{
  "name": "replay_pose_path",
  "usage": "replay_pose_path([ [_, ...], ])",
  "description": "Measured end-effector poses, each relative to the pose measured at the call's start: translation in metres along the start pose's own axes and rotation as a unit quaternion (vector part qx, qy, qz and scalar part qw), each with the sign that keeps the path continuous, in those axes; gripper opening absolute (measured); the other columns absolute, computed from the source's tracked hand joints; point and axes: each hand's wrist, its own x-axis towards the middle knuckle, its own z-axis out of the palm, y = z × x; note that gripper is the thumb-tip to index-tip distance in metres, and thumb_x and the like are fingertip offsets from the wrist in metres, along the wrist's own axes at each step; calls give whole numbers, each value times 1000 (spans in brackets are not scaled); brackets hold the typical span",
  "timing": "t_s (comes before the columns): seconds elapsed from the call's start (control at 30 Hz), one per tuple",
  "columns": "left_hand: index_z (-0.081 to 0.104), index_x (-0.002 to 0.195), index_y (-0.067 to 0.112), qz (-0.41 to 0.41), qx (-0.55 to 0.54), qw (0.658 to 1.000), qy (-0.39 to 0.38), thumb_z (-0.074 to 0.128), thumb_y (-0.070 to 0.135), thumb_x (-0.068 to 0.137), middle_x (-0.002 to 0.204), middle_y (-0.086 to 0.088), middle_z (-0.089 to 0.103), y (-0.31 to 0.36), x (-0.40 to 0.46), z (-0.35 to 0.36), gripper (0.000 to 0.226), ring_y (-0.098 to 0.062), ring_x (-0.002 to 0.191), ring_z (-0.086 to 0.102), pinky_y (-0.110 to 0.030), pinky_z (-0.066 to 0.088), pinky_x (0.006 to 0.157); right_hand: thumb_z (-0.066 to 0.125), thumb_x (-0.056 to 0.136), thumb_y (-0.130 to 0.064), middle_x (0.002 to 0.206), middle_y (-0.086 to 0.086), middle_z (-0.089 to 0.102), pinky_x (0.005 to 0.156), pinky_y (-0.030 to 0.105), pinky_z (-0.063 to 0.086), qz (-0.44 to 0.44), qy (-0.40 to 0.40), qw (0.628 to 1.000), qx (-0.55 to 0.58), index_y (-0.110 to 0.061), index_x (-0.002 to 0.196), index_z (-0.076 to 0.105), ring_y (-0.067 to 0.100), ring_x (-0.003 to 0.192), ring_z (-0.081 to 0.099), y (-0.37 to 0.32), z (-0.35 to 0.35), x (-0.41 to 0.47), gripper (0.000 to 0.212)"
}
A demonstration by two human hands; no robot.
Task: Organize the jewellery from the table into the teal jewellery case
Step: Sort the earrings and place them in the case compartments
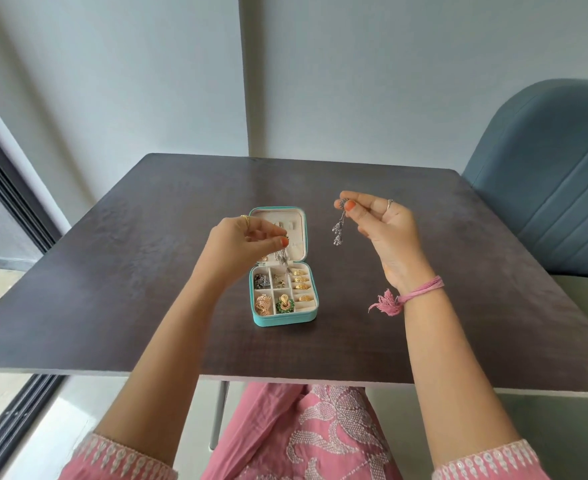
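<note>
Holding one silver dangling earring in each of our hands, we have both raised above the surface so the long drops hang free instead of tangling. Our left hand [247, 237] pinches its earring [283, 259] between thumb and fingertips right over the teal case [283, 318], the drop trailing down toward the back row of compartments. Our right hand [375, 223] pinches the matching earring [339, 230] by its top, off to the right of the case and well clear of it, palm turned toward us, probably waiting its turn.

The case sits open near the middle of the surface [147, 271], its lid [303, 233] propped upright at the far side so the cream lining and its small holders face us. The tray is already well filled: gold rings [301, 280] slotted in the ring rolls along the right edge, a rose-gold piece [263, 304] in the front-left compartment, a green-and-gold earring [284, 303] beside it, and darker small pieces in the row behind.

We see no loose jewellery left lying on the surface, so we judge this pair is among the last to go in. The drops look light and limp; lowering them slowly should let them fold into a compartment.
</note>
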Motion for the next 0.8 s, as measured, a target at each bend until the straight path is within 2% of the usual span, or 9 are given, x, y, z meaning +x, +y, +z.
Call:
replay_pose_path([
  [0.1,74,85,28,-5,27,1000,-12,78,27,77,79,7,72,-7,-3,2,9,-7,72,65,-16,49,68,64,90,-15,89,-8,75,68,6,43,1,-3,1000,0,-20,99,70,-5,89,64,1,2,-1,13],
  [0.2,73,85,26,-15,46,999,-17,77,26,79,73,11,68,-12,-4,6,7,-1,64,60,-4,43,58,64,90,-15,93,-7,74,69,6,43,-1,-4,1000,-5,-18,101,70,-4,90,65,1,5,-1,13],
  [0.37,72,85,25,-35,70,996,-33,76,26,79,78,8,70,-20,-3,13,7,-3,71,63,-12,46,63,64,90,-14,92,-6,74,69,6,43,-4,-8,1000,-8,-18,101,70,-4,90,65,1,7,-1,14],
  [0.63,73,98,22,-43,136,988,-52,66,26,87,88,7,69,-30,0,20,14,-4,73,63,-11,46,58,63,90,-12,93,-3,74,72,8,44,-16,-17,1000,-17,-14,102,70,-3,89,65,0,10,-5,14],
  [0.73,72,97,24,-54,114,992,-25,64,28,88,88,7,67,-35,2,20,13,-9,78,65,-14,48,60,63,90,-10,94,-1,74,84,15,47,-18,-31,999,-17,-13,101,69,4,96,67,1,11,-5,13],
  [0.8,72,95,23,-48,65,996,36,64,27,88,84,9,67,-40,3,19,11,-7,76,64,-14,46,60,63,90,-10,95,0,75,89,19,48,-18,-43,999,-26,-13,100,69,7,98,68,2,11,-6,12],
])
